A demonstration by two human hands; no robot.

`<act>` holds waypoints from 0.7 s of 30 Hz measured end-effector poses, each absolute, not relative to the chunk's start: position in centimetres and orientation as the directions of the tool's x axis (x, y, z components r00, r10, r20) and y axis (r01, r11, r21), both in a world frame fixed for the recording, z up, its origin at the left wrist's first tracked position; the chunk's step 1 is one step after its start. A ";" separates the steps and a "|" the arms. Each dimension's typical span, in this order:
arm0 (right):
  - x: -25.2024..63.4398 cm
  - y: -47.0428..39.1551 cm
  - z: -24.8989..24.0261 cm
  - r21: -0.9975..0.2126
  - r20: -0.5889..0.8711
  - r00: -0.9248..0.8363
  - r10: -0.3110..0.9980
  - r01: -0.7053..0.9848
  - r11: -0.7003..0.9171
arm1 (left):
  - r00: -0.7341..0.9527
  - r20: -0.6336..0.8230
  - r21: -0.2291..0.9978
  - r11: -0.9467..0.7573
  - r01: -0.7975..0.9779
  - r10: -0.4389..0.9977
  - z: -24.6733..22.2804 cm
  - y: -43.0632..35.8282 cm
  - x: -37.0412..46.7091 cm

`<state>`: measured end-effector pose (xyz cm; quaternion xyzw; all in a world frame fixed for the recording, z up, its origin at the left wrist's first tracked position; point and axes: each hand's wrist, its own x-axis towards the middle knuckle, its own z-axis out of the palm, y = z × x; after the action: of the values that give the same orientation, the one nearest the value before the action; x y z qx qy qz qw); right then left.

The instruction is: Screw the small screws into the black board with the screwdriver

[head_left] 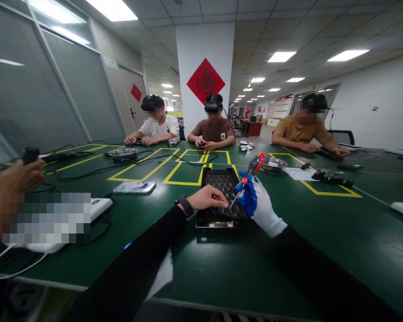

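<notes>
A black rectangular device housing lies in front of me, its inside full of small shiny spots. My right hand, in a white glove with blue fingers, grips a screwdriver with a grey and red handle. The slanted shaft points down and left into the housing. Bare and with a dark watch at the wrist, my left hand reaches over the housing's left side. Its fingertips are pinched together close to the screwdriver's tip; whatever they hold is too small to make out. A pale strip shows along the housing's near edge.
Yellow tape outlines mark the green table. A phone and a white device lie to the left. Metal bowls, cables and black parts lie farther off. Several people sit around; one person's hand holds a dark object at left.
</notes>
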<state>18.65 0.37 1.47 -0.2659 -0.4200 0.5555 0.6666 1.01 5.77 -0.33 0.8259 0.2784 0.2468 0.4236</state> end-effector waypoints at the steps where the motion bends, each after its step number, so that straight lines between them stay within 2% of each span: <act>1: 18.6 0.4 1.5 -0.823 0.261 0.028 0.965 -0.515 0.238 | 0.724 0.171 0.834 -0.489 0.254 0.668 -0.3 5.7 1.0; 13: 18.7 0.8 0.8 -0.858 0.266 0.059 0.962 -0.441 0.264 | 0.739 0.156 0.839 -0.483 0.251 0.656 -0.2 5.2 1.3; 18: 19.2 1.4 1.0 -0.826 0.162 -0.070 0.984 -0.555 0.096 | 0.727 0.145 0.839 -0.474 0.270 0.671 -0.1 5.2 1.2; 21: 19.3 1.3 1.1 -0.831 0.179 -0.074 0.981 -0.546 0.110 | 0.723 0.139 0.835 -0.473 0.282 0.676 -0.1 5.1 1.3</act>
<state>19.25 1.26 1.06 -0.2684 -0.4053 0.6106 0.6252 1.26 5.11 -0.08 0.8260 0.2900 0.2329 0.4236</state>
